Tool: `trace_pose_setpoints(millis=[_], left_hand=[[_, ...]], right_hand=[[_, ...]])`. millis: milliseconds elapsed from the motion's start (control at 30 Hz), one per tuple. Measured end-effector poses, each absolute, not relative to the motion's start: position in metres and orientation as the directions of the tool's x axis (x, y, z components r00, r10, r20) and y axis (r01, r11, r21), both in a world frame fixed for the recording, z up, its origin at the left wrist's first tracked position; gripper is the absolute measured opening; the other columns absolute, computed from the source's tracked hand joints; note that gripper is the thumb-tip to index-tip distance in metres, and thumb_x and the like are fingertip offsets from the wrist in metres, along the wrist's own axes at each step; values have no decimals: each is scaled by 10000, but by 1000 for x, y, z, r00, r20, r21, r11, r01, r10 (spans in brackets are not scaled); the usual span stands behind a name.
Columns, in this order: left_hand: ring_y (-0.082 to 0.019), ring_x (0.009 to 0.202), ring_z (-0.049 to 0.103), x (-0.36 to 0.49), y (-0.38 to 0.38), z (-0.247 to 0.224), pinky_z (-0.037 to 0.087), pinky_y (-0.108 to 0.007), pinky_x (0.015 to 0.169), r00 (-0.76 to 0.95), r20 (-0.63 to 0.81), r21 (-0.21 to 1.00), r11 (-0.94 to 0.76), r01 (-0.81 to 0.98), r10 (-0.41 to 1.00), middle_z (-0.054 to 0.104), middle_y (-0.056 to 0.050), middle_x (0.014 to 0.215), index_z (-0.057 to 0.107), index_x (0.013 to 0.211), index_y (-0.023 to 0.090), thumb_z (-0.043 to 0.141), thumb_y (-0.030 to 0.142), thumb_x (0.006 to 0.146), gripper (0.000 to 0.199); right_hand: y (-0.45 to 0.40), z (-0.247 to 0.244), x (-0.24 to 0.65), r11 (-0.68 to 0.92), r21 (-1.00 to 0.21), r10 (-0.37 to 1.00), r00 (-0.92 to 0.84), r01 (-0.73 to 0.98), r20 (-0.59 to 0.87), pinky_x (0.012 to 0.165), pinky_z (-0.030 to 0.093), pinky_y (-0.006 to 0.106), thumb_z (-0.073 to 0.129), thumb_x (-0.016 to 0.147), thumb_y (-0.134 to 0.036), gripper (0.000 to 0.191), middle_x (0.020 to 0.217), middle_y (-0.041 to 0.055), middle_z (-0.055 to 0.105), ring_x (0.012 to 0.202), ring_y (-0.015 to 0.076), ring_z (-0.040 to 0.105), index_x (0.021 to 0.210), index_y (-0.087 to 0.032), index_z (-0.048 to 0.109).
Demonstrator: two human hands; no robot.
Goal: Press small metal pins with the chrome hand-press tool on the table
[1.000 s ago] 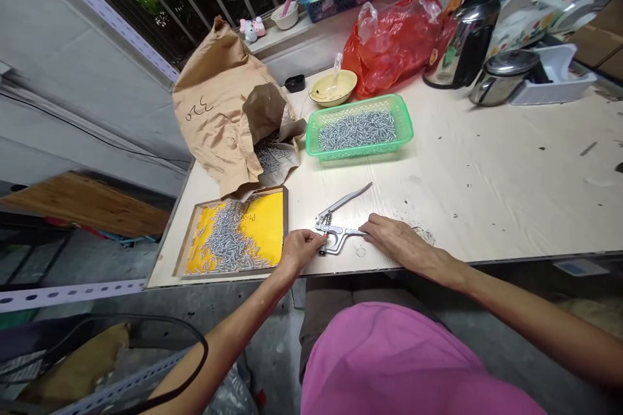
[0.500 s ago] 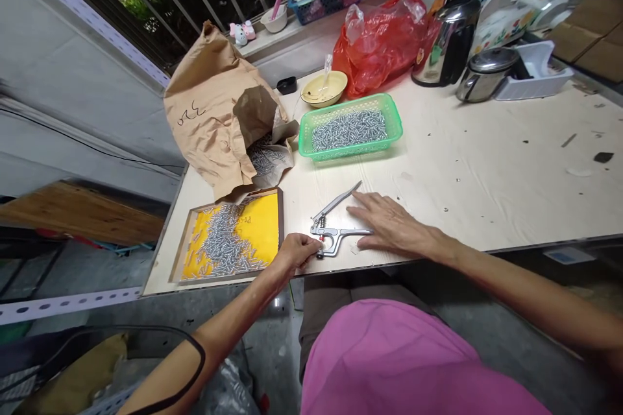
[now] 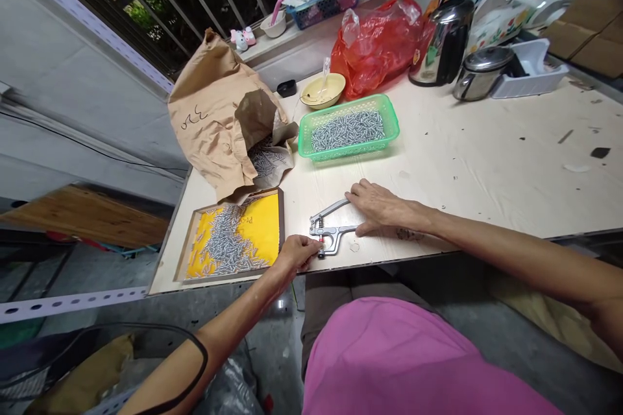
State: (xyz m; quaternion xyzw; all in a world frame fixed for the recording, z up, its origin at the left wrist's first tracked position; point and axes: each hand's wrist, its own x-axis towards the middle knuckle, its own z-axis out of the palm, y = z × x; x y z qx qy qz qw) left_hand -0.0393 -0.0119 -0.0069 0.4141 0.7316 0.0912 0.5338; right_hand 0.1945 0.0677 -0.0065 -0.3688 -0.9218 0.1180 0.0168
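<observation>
On the table near its front edge lie metal hand pliers (image 3: 333, 232) with a spring between two long handles, like snap-fastener pliers. My right hand (image 3: 382, 206) wraps the handle ends, fingers over the upper one and thumb at the lower one. The handles still stand apart at an angle. My left hand (image 3: 298, 251) pinches at the jaw end; what sits between its fingertips is hidden. Just left of it is a shallow tray (image 3: 281, 224) with a yellow bottom, holding many small silvery metal pieces (image 3: 224, 241).
Behind the pliers stands a green plastic basket (image 3: 350, 157) of similar metal pieces. A torn brown paper bag (image 3: 209, 123) spills more at the left. Farther back are a yellow bowl (image 3: 324, 98), a red plastic bag (image 3: 377, 45), a kettle (image 3: 440, 39) and a steel pot (image 3: 481, 74).
My right hand has gone from spread fingers beside the handles to wrapped around them, and the upper handle has come down closer to the lower one. My left hand stays at the jaws.
</observation>
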Motion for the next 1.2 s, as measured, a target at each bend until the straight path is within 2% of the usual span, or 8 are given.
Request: trace_pose_setpoints(millis=[100, 200, 267, 433, 600, 833, 1033, 1200], left_hand=[[-85, 393, 392, -38, -15, 0, 305, -229, 431, -132, -608, 503, 508, 699, 783, 422, 53, 446, 587, 639, 146, 597, 416, 787, 308], [-153, 678, 564, -31, -20, 9, 430, -266, 614, -21, -247, 439, 131, 889, 969, 592, -34, 726, 631, 778, 149, 547, 340, 845, 219], [-196, 897, 567, -22, -19, 11, 462, -310, 763, 167, -47, 381, -137, 915, 985, 607, -73, 946, 623, 937, 160, 540, 310, 866, 186], [-261, 1132, 473, 7, 3, 2, 433, -434, 938, 494, 11, 236, -482, 844, 870, 511, -126, 1259, 497, 1183, 176, 599, 304, 842, 378], [-247, 1061, 509, 21, 23, -6, 443, -424, 908, 585, -86, 225, -557, 800, 806, 557, -104, 1126, 475, 1172, 175, 586, 367, 854, 387], [-252, 928, 519, 26, 30, -10, 449, -392, 816, 567, -96, 91, -560, 823, 818, 567, -104, 938, 546, 927, 131, 581, 308, 864, 191], [-229, 872, 517, 24, 40, -16, 443, -349, 750, 554, -102, 182, -532, 827, 826, 567, -78, 851, 558, 837, 154, 506, 344, 909, 210], [-229, 893, 534, 23, 43, -12, 459, -348, 774, 551, -114, 171, -530, 830, 826, 589, -88, 862, 581, 850, 146, 494, 372, 912, 250]], right_hand=[[64, -5, 195, 685, -234, 698, -714, 690, -62, 746, 418, 357, 766, 658, -467, 480, 1008, 148, 564, 955, 285, 472, 949, -119, 609], [60, -3, 194, 679, -237, 701, -710, 695, -74, 746, 421, 348, 752, 703, -414, 374, 966, 133, 578, 941, 272, 489, 901, -124, 621], [57, 0, 192, 672, -228, 704, -703, 704, -96, 754, 426, 348, 748, 717, -392, 354, 964, 136, 584, 946, 274, 497, 900, -114, 627], [53, 5, 190, 658, -225, 710, -692, 719, -131, 784, 434, 355, 738, 738, -349, 347, 996, 149, 580, 975, 276, 497, 948, -96, 629], [56, 7, 194, 693, -257, 648, -738, 674, -188, 751, 441, 344, 793, 665, -340, 472, 1014, 152, 564, 979, 280, 487, 1019, -84, 613], [57, 7, 188, 662, -224, 682, -699, 715, -216, 739, 429, 307, 602, 842, -198, 133, 963, 137, 601, 975, 244, 524, 920, -96, 634], [62, -8, 187, 628, -275, 697, -683, 728, -218, 670, 399, 287, 468, 920, -214, 181, 877, 105, 615, 858, 208, 558, 874, -118, 614], [58, -3, 187, 612, -281, 715, -669, 739, -203, 681, 398, 287, 448, 925, -180, 177, 893, 104, 606, 849, 199, 540, 908, -108, 608]])
